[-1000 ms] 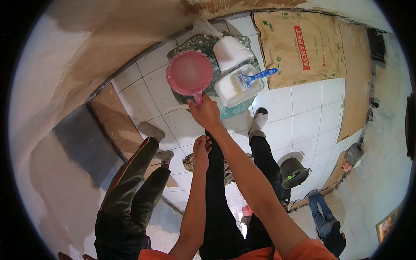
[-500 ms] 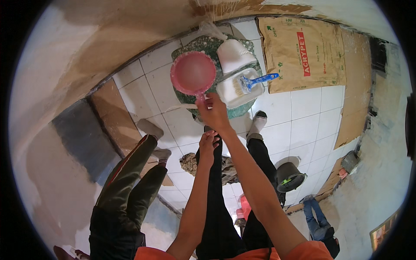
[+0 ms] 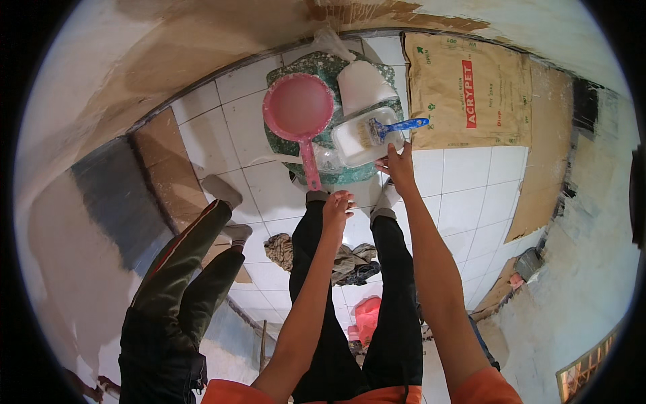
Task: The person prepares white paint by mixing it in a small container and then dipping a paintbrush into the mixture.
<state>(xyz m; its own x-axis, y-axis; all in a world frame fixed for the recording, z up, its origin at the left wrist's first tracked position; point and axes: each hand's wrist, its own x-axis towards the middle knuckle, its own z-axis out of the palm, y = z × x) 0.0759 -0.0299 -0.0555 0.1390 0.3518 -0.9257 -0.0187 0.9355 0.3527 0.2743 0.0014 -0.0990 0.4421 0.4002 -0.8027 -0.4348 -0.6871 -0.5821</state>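
My right hand is at the near right corner of a white plastic tray, fingers apart and touching or almost touching its rim. White material lies in the tray, and a blue-handled paintbrush rests across it. Left of the tray stands a pink dipper with pale, cloudy contents, its handle pointing toward me. My left hand hovers below that handle, loosely curled with fingers apart, nothing seen in it. Behind the tray, a clear bag of white powder leans on the green, white-spattered base.
A brown paper sack lies at the far right by the wall. Another person's legs are close on my left. Crumpled cloths lie between my feet, with a red item nearer. A grey container stands at the right wall.
My right hand has let go of the dipper's handle and moved right to the tray's corner. My left hand has shifted slightly right. The dark bucket at right is now hidden behind my right arm.
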